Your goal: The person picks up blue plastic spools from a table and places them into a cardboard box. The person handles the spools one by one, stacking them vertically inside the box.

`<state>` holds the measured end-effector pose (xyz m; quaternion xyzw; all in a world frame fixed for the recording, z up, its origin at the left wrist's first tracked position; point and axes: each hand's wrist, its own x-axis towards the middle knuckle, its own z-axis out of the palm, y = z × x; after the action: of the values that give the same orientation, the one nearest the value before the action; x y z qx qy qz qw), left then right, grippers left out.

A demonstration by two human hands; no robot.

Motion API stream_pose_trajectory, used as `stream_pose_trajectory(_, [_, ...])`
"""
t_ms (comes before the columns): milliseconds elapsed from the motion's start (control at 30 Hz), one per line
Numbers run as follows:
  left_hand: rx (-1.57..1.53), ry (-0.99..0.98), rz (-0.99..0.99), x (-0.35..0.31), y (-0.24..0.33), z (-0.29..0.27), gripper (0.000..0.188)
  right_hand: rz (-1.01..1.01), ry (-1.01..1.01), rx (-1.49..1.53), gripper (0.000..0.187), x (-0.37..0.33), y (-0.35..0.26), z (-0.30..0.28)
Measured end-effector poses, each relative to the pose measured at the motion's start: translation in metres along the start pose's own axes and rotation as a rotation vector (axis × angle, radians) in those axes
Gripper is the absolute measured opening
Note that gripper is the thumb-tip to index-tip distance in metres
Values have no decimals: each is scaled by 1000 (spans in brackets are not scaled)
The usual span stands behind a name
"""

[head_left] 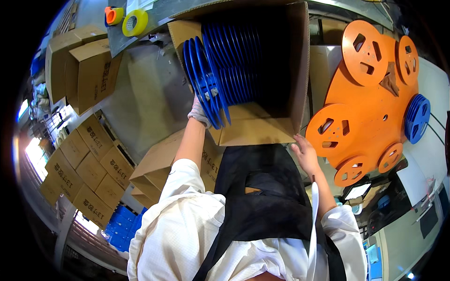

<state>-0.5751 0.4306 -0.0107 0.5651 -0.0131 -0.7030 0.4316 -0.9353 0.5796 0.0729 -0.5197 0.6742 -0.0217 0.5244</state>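
An open cardboard box (295,70) lies on its side in front of me, filled with a row of upright blue reels (225,65). My left hand (199,112), in a light glove, reaches up to the nearest blue reels at the box's left and grips their lower rims. Bare and with its fingers loosely spread, my right hand (304,152) rests near the box's lower right corner, holding nothing. I wear a white coat and a black apron.
An orange machine plate (375,98) with several orange reels and one blue reel (417,117) stands at the right. Stacked cardboard boxes (89,164) fill the left. Yellow and orange tape rolls (133,21) lie on a shelf above. Blue crates (122,225) sit at the lower left.
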Motion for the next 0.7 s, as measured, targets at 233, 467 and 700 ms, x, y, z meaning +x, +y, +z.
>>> stream_pose_trajectory(233, [24,8,22,27,11,16,47,20,44,75,36,27,-16,-12])
stream_pose_trajectory(467, [187,18,14,70,36,7,48,35,12,87,36,29,-28,-7])
stream_pose_trajectory(700, [263,38,-13,95,48,7,50,47,-8,120,36,33,-22,5])
